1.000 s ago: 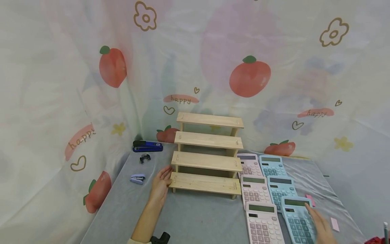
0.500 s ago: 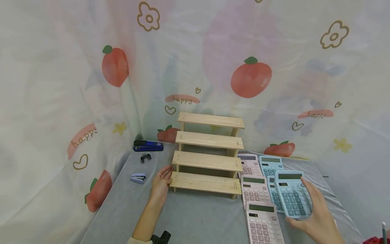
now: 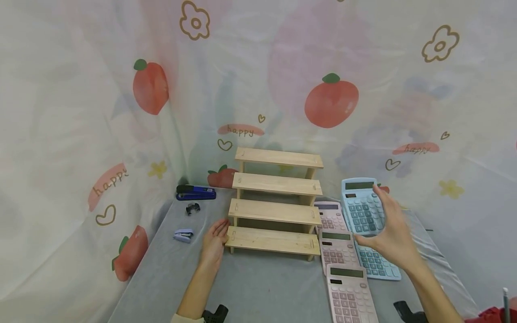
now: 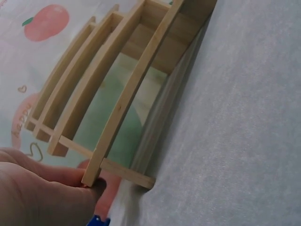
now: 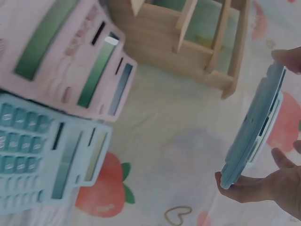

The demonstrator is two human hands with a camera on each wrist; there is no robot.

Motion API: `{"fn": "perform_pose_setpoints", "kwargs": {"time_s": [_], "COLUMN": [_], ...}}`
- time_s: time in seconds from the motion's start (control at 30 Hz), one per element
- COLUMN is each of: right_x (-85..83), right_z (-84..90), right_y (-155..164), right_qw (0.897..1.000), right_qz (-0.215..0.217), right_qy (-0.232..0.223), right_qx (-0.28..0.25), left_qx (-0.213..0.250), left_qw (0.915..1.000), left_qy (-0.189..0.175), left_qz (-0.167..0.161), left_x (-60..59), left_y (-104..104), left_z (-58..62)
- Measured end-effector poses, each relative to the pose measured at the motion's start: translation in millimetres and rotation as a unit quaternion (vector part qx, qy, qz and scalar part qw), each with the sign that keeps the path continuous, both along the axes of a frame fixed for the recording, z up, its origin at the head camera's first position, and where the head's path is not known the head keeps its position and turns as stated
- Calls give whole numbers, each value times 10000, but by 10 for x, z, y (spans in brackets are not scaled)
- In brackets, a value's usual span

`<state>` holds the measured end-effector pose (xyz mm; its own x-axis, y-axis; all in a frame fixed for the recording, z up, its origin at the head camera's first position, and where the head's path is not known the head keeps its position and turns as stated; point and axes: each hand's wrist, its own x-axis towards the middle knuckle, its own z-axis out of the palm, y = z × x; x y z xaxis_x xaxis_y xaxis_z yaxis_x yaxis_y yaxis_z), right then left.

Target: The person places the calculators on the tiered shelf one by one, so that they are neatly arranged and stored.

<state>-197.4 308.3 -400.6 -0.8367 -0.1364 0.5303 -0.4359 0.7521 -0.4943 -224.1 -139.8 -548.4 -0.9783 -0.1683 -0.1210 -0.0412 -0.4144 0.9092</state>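
A four-step wooden shelf (image 3: 276, 202) stands on the grey table. My left hand (image 3: 213, 244) lies flat against the left end of its lowest step; in the left wrist view the left hand (image 4: 37, 188) touches that step's end. My right hand (image 3: 389, 233) holds a light blue calculator (image 3: 359, 204) in the air, right of the shelf, thumb under it and fingers along its far edge. The right wrist view shows this calculator (image 5: 254, 136) edge-on between thumb and fingers. Three pink calculators (image 3: 350, 294) and another blue calculator (image 3: 377, 265) lie flat below.
A blue stapler (image 3: 195, 193), a black staple remover (image 3: 192, 208) and a small lilac stapler (image 3: 183, 235) lie left of the shelf. A printed fabric backdrop (image 3: 121, 112) closes the back and left side. A pen tip (image 3: 505, 303) shows at the lower right.
My right hand took the front blue calculator off the table and raised it back and leftward, up beside the shelf. The left hand has stayed on the shelf's end.
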Motion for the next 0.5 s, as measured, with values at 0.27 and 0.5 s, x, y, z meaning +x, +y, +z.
{"fn": "perform_pose_setpoints", "kwargs": {"time_s": [0.27,0.5], "right_x": [-398,-721], "right_z": [239,392], "right_y": [-386,-747], "right_qw": [9997,9983], "right_qz": [237,564], "right_qy": [89,153], "right_qx": [63,20], "left_qx": [-21,-27], "left_qw": [10000,9998], "left_qy": [22,141], "left_qz": [95,159], "left_x": [3,5], "left_y": [4,21], "left_z": [-2,-7]}}
